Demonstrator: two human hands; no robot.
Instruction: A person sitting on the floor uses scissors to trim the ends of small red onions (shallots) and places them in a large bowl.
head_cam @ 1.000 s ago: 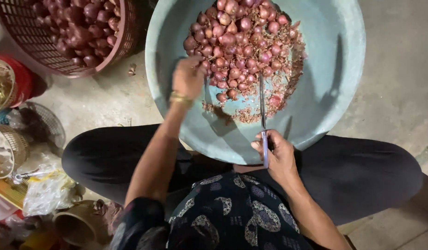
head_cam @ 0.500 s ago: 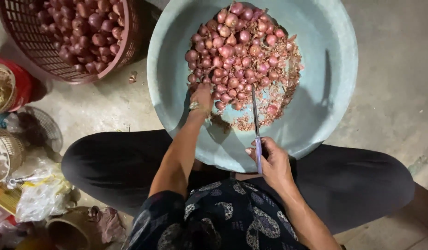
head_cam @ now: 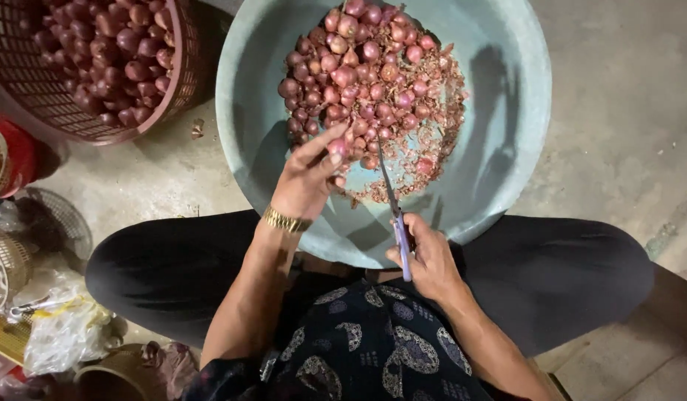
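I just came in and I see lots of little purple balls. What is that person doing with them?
Those are small shallots, heaped in a big light-blue basin on the floor. A person sits right behind the basin. The left hand reaches into the heap and pinches one shallot at its near edge. The right hand holds a small knife with a purple handle, blade pointing at the pile. Loose skins lie around the shallots. A red basket with more, darker shallots stands off to the left.

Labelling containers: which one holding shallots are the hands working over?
The big teal basin; left hand is in its shallot pile, right hand holds a knife over it. The red basket sits untouched.
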